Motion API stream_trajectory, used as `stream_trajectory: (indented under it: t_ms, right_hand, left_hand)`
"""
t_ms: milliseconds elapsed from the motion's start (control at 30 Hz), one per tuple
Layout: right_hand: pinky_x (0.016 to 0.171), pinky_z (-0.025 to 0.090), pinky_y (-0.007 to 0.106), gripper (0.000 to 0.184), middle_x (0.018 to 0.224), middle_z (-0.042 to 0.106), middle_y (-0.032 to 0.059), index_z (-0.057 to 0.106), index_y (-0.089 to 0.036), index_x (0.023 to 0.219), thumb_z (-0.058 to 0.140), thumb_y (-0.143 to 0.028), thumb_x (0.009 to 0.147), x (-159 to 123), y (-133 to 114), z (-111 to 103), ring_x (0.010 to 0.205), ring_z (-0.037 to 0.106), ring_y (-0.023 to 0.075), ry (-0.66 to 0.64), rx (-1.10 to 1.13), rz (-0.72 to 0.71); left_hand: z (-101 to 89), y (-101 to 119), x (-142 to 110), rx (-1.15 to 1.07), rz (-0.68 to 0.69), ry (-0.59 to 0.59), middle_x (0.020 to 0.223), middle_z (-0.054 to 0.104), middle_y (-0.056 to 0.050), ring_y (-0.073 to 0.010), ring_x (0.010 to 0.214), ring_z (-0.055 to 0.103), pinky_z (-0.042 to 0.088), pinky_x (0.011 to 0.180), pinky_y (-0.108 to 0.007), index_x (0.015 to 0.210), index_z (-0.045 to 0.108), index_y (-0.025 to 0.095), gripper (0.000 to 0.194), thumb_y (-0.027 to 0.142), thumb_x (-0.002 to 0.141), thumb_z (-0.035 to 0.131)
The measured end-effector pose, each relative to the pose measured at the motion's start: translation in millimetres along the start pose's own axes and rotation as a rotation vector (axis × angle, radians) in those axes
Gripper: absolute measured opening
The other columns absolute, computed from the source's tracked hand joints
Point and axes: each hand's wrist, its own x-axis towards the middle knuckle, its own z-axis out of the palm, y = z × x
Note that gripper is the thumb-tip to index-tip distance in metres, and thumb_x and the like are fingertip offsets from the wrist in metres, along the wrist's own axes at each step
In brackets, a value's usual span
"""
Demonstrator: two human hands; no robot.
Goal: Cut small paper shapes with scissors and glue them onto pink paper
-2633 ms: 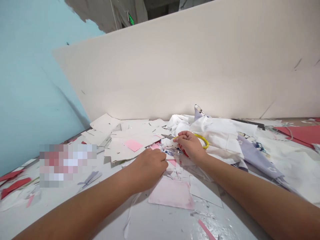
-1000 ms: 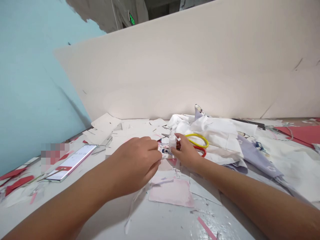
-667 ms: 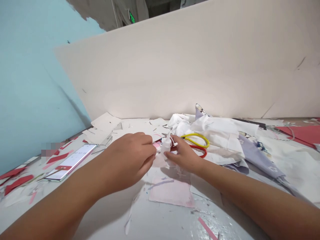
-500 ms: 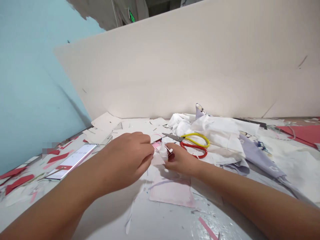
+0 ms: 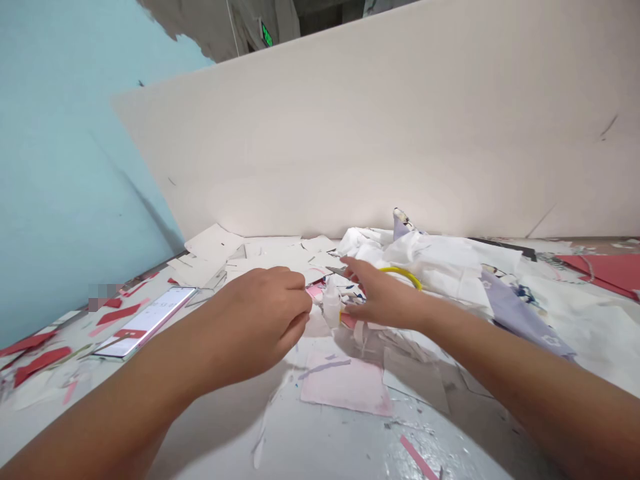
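A small clear-white squeeze bottle (image 5: 331, 305) with a nozzle stands upright between my hands. My right hand (image 5: 377, 293) is just right of it, fingers spread and holding nothing that I can see. Behind that hand lies a pair of scissors (image 5: 403, 274); a yellow handle and part of the blade show. To the left of the bottle, my left hand (image 5: 270, 313) is closed, its fingers pressed together. What it pinches, if anything, is hidden by the hand. A pale pink sheet (image 5: 347, 387) lies on the table in front of the bottle.
White and lilac cloth (image 5: 440, 260) is heaped behind and to the right. A phone (image 5: 155, 317) lies at left among red paper scraps (image 5: 43, 365). Loose white cards (image 5: 215, 245) lie at the back, before a pale upright panel (image 5: 350, 133). Red sheets (image 5: 607, 270) lie far right.
My right hand has moved from beside the bottle slightly up and right, and its fingers have spread. It now covers the scissors' red handle. The left hand has barely moved.
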Motion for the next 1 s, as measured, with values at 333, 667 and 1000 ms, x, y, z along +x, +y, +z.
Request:
stream_trajectory:
  t_ms: [333, 667, 1000]
  right_hand:
    - [0.041, 0.028, 0.025, 0.019, 0.061, 0.061, 0.0001, 0.068, -0.031, 0.078, 0.061, -0.025, 0.062, -34, -46, -9, 0.045, 0.05, 0.0155, -0.376, -0.207, -0.054]
    - [0.039, 0.02, 0.025, 0.015, 0.048, 0.054, 0.0019, 0.056, -0.02, 0.053, 0.053, -0.021, 0.068, -28, -39, 42, 0.041, 0.046, 0.0146, -0.252, -0.42, -0.146]
    - [0.041, 0.028, 0.022, 0.012, 0.064, 0.065, 0.0048, 0.062, -0.018, 0.066, 0.05, -0.015, 0.067, -22, -44, 28, 0.055, 0.059, 0.0194, -0.294, -0.526, -0.065]
  left_hand:
    - [1.5, 1, 1, 0.01, -0.028, -0.075, 0.063, 0.048, -0.001, -0.0129, 0.057, 0.04, 0.028, 0.051, -0.027, 0.059, 0.05, 0.018, 0.024, 0.016, 0.08, 0.04]
    - [-2.0, 6, -1, 0.01, -0.008, -0.058, 0.061, 0.046, 0.0, -0.0126, 0.058, 0.039, 0.028, 0.051, -0.028, 0.058, 0.048, 0.018, 0.024, 0.015, 0.08, 0.04]
    - [-15.5, 12, -2, -0.015, -0.047, -0.192, 0.065, 0.048, 0.0, -0.0131, 0.061, 0.041, 0.028, 0.052, -0.028, 0.061, 0.049, 0.018, 0.024, 0.015, 0.081, 0.038]
